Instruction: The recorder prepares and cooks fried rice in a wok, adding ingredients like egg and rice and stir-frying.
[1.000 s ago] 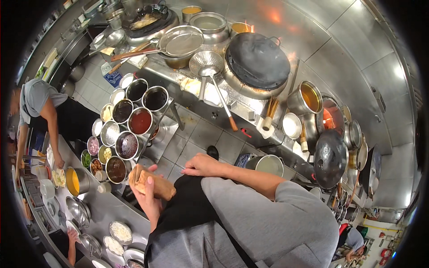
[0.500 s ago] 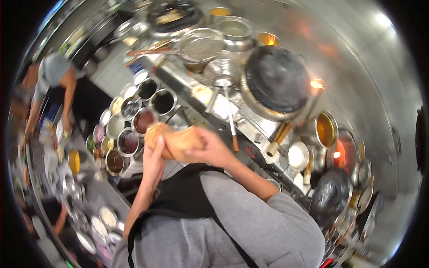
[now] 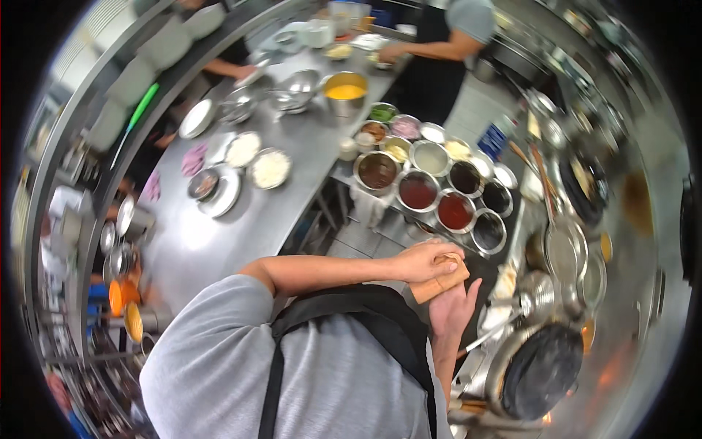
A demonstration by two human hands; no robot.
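A tan folded cloth [image 3: 440, 284] is between my two hands in front of my black apron. My left hand [image 3: 424, 262] reaches across from the left, its fingers closed over the top of the cloth. Below it is my right hand [image 3: 452, 306], supporting the cloth from underneath with its thumb stretched out to the side. The right fingers are mostly hidden behind the cloth and the left hand. Just beyond my hands stand several round metal pots of sauce, the nearest a red one [image 3: 455, 211] and a dark one [image 3: 488, 231].
A steel table [image 3: 241, 241] on the left carries bowls of white food [image 3: 270, 168] and a pot of yellow liquid [image 3: 345, 89]. To the right, a stove holds a black wok [image 3: 541, 372] and a strainer [image 3: 565, 252]. A co-worker [image 3: 446, 51] stands at the back.
My view has swung left, bringing the steel table in and moving the stove to the right edge. The cloth is folded smaller, and my left hand now lies over it.
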